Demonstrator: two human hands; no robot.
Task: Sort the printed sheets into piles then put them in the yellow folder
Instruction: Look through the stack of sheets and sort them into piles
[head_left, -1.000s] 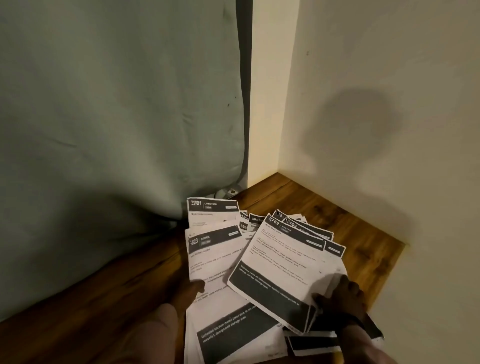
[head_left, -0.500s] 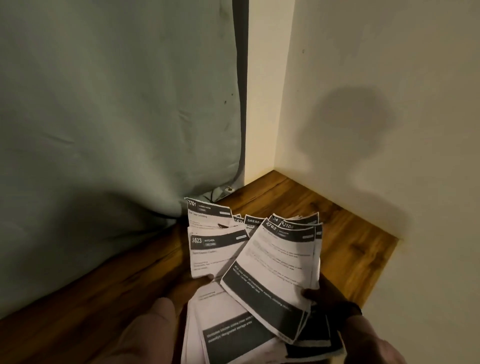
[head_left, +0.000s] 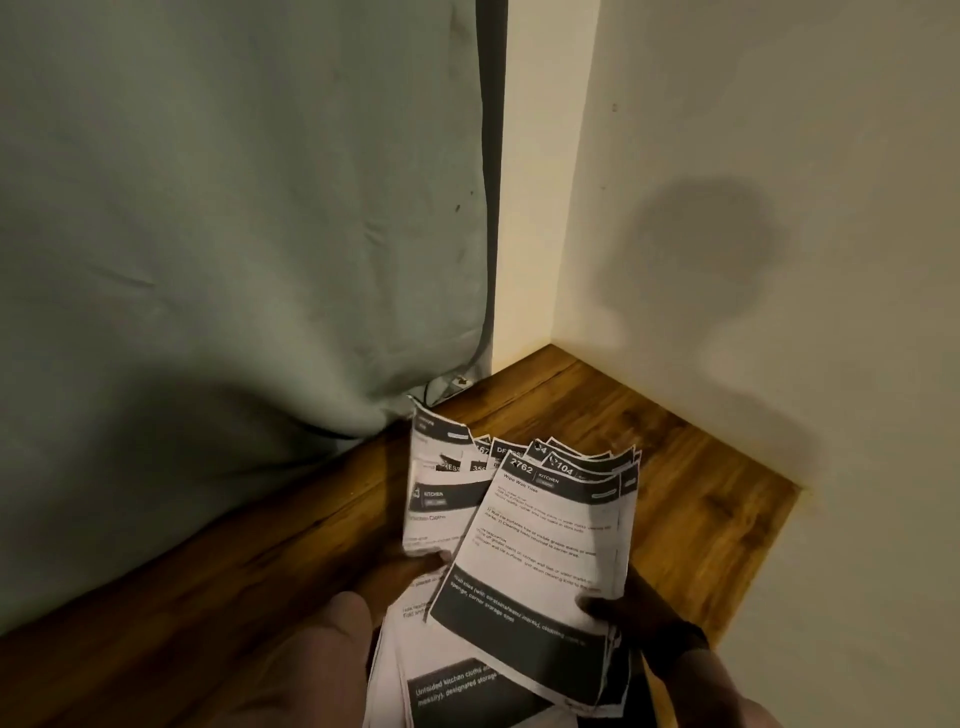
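A fanned bundle of printed sheets (head_left: 540, 545) with black headers and footers is held up over the wooden floor (head_left: 675, 478). The top sheet reads 2762 KITCHEN. My right hand (head_left: 634, 608) grips the right-hand sheets at their lower right edge, thumb on top. My left hand (head_left: 410, 566) holds the left-hand sheets from below, thumb on a sheet headed KITCHEN; most of that hand is hidden by paper. No yellow folder is in view.
A grey-green curtain (head_left: 234, 260) hangs at the left down to the floor. Cream walls (head_left: 753, 260) meet in a corner behind the sheets and close off the right side. My left sleeve (head_left: 311, 665) fills the lower middle.
Both hands have gathered the spread sheets off the floor and lifted them, drawing the fan narrower and closer to me. The camera has tilted slightly.
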